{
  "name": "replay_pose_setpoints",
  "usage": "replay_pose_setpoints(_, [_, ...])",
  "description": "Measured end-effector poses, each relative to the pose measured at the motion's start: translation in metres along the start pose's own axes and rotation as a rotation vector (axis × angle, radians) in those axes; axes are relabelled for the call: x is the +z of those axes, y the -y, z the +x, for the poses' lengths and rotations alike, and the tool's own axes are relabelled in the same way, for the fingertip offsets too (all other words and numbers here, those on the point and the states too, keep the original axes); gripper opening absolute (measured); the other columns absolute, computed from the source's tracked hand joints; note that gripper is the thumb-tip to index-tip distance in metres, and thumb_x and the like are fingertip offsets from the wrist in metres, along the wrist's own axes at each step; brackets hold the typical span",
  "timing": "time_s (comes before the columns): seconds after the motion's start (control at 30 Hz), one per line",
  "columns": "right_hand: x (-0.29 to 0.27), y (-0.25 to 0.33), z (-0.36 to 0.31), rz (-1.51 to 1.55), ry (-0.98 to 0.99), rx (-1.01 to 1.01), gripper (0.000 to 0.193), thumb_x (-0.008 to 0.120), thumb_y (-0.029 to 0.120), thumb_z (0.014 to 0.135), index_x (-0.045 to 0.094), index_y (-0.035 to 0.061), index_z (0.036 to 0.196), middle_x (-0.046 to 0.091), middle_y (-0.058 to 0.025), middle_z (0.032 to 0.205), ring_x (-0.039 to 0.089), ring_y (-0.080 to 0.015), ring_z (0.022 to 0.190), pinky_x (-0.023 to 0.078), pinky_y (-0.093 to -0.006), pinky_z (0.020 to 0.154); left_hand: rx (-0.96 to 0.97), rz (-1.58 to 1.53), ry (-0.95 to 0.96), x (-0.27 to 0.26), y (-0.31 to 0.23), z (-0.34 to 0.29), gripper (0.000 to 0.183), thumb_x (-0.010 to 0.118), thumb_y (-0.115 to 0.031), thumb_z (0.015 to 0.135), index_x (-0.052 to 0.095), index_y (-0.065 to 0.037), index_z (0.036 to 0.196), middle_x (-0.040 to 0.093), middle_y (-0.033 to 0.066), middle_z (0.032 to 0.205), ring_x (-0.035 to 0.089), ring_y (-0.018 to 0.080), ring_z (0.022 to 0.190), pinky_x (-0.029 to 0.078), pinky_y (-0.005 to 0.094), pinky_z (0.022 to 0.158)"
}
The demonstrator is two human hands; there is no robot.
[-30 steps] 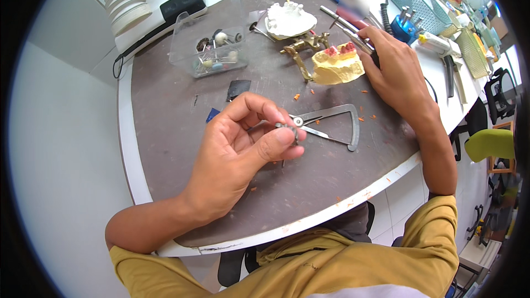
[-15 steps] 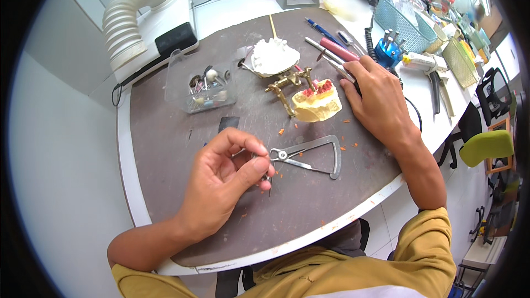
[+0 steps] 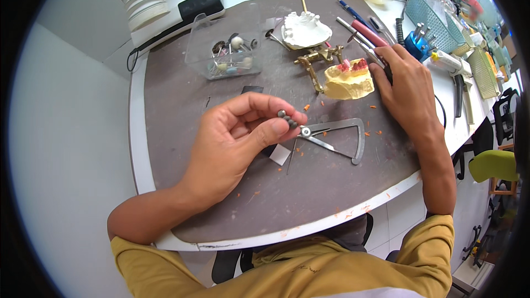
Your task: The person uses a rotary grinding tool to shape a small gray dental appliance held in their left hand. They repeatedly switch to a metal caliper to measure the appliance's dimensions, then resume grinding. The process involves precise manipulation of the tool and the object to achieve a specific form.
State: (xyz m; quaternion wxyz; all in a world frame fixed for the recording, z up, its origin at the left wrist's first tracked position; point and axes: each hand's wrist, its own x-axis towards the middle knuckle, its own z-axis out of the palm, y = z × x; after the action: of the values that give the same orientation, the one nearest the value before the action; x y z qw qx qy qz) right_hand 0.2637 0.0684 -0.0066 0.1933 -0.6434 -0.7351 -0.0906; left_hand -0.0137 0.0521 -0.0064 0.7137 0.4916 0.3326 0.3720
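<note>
My left hand (image 3: 234, 140), raised above the desk, pinches a small dark grey metal piece with rounded lumps (image 3: 287, 119), perhaps a dental framework, between thumb and fingers. A metal caliper (image 3: 360, 142) lies just beyond those fingertips. My right hand (image 3: 407, 80) rests on the desk with its fingers curled around a slim rotary handpiece (image 3: 369, 51) that has a small disc at its tip. Left of it stands a yellow dental model (image 3: 348, 84) with red tooth parts, beside a brass articulator (image 3: 314, 56). Behind these sits a white plaster dental model (image 3: 307, 30).
A clear box (image 3: 226, 69) of polishing burs stands at left, near a white hose unit (image 3: 201, 5). Pens, a blue bur holder (image 3: 418, 44), a dispensing gun (image 3: 454, 66) and baskets (image 3: 436, 19) crowd the right. Orange scraps dot the brown mat (image 3: 265, 198).
The view has shifted, so the desk items appear farther right and higher. My left hand has turned slightly, bringing the grey metal piece into sight. My right hand stays on the handpiece.
</note>
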Motion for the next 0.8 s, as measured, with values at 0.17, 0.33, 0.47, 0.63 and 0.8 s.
replay_pose_setpoints(0.17, [-0.0002, 0.0007, 0.0001, -0.031, -0.012, 0.0, 0.021, 0.06, 0.017, 0.087, 0.063, -0.0001, 0.099, 0.064, -0.0146, 0.096, 0.063, -0.0319, 0.087, 0.048, -0.0413, 0.078, 0.069, 0.044, 0.017, -0.0035, 0.0008, 0.0037, 0.018, 0.057, -0.008, 0.093, 0.056, 0.003, 0.108, 0.062, 0.0154, 0.11, 0.06, 0.0228, 0.108, 0.051, 0.0326, 0.095])
replay_pose_setpoints(0.33, [-0.0015, -0.0001, 0.0024, -0.007, -0.002, -0.005, 0.021, 0.06, 0.017, 0.086, 0.063, -0.0001, 0.098, 0.063, -0.0148, 0.094, 0.063, -0.0318, 0.085, 0.048, -0.0419, 0.077, 0.056, -0.048, 0.032, -0.0029, -0.0015, 0.0037, 0.02, 0.055, -0.009, 0.094, 0.055, 0.002, 0.112, 0.062, 0.0134, 0.108, 0.06, 0.0229, 0.109, 0.051, 0.0325, 0.095])
replay_pose_setpoints(0.47, [-0.0005, 0.0, 0.0018, 0.019, 0.004, 0.016, 0.019, 0.061, 0.016, 0.085, 0.063, 0.0002, 0.096, 0.062, -0.0149, 0.09, 0.062, -0.0318, 0.083, 0.047, -0.0419, 0.076, -0.002, -0.116, 0.032, -0.0026, -0.0036, 0.0037, 0.024, 0.054, -0.01, 0.095, 0.054, 0.002, 0.116, 0.061, 0.0114, 0.107, 0.061, 0.0232, 0.108, 0.052, 0.0314, 0.093])
replay_pose_setpoints(0.63, [-0.0018, 0.0042, 0.0029, -0.022, 0.024, 0.05, 0.019, 0.061, 0.016, 0.085, 0.063, 0.0008, 0.096, 0.061, -0.014, 0.087, 0.062, -0.0317, 0.082, 0.047, -0.0415, 0.074, -0.044, -0.153, 0.012, -0.0047, -0.0025, 0.0051, 0.027, 0.054, -0.011, 0.096, 0.052, 0.002, 0.12, 0.061, 0.0109, 0.107, 0.061, 0.0233, 0.106, 0.054, 0.0299, 0.091])
replay_pose_setpoints(0.8, [0.0005, 0.0035, 0.0025, -0.04, 0.01, 0.033, 0.019, 0.062, 0.017, 0.085, 0.063, 0.0012, 0.096, 0.061, -0.0133, 0.086, 0.061, -0.0315, 0.08, 0.047, -0.0415, 0.073, -0.028, -0.188, -0.007, -0.0048, -0.0013, 0.0047, 0.028, 0.053, -0.01, 0.096, 0.051, 0.001, 0.121, 0.061, 0.0111, 0.106, 0.062, 0.0233, 0.106, 0.054, 0.0293, 0.09])
